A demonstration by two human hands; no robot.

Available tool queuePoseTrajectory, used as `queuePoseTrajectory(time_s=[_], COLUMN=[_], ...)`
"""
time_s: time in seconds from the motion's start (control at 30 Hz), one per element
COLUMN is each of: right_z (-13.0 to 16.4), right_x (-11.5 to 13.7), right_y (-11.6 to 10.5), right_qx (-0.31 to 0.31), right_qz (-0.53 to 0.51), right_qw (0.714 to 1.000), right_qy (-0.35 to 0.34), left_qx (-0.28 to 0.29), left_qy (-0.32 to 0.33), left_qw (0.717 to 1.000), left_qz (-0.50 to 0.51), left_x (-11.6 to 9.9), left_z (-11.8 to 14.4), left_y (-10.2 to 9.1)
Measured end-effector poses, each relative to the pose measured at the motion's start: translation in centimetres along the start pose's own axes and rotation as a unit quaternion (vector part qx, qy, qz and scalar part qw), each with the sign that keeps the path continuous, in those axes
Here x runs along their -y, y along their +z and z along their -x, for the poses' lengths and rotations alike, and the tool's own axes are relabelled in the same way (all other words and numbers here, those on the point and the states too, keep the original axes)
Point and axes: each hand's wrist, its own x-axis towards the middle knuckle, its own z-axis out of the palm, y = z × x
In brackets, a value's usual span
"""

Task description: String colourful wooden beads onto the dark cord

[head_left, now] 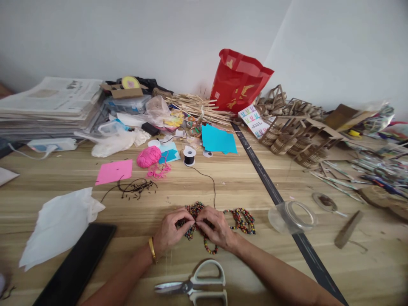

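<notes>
My left hand [174, 229], a gold bracelet on its wrist, is closed in a pinch. Its fingertips meet those of my right hand [217, 226], which pinches too. Both are on a string of small multicoloured wooden beads [191, 233]; the exact spot gripped is hidden by the fingers. One bead loop [210, 248] hangs out below my right hand, and more bead loops [245, 221] lie to its right. From a spool of black cord [189, 157], a line runs down to behind my right hand. White-handled scissors [199, 284] lie nearer me, blades pointing left.
Black cord scraps [137, 187], pink yarn [148, 157] and a pink sheet [114, 171] lie farther left. A white cloth [60, 225] and a black slab [78, 263] flank my left arm. Clear tape [292, 216] lies right; small woven baskets [285, 142] and a red bag [237, 83] stand behind.
</notes>
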Motion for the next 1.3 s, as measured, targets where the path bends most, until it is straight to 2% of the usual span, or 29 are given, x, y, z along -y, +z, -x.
queuePoseTrajectory(time_s=[0.4,0.53,0.67,0.83,1.3], right_z=[-0.2,0.0,-0.1,-0.2,-0.1], right_x=[0.5,0.1,0.1,0.4,0.2], right_y=[-0.4,-0.3,-0.3,-0.3,-0.2], right_qx=[-0.014,-0.037,-0.032,-0.032,-0.033], right_qz=[0.009,-0.006,-0.011,-0.015,-0.01], right_qw=[0.999,0.998,0.998,0.998,0.998], right_qy=[0.035,0.048,0.048,0.051,0.044], left_qx=[0.004,0.055,0.097,0.104,0.084], left_qy=[0.029,0.056,0.086,0.08,0.093], left_qw=[0.999,0.991,0.971,0.952,0.955], left_qz=[-0.042,-0.11,-0.201,-0.277,-0.269], left_x=[0.0,0.0,-0.3,-0.7,-0.2], left_z=[-0.1,0.4,0.8,1.1,1.1], left_y=[-0.4,0.0,0.4,0.8,1.1])
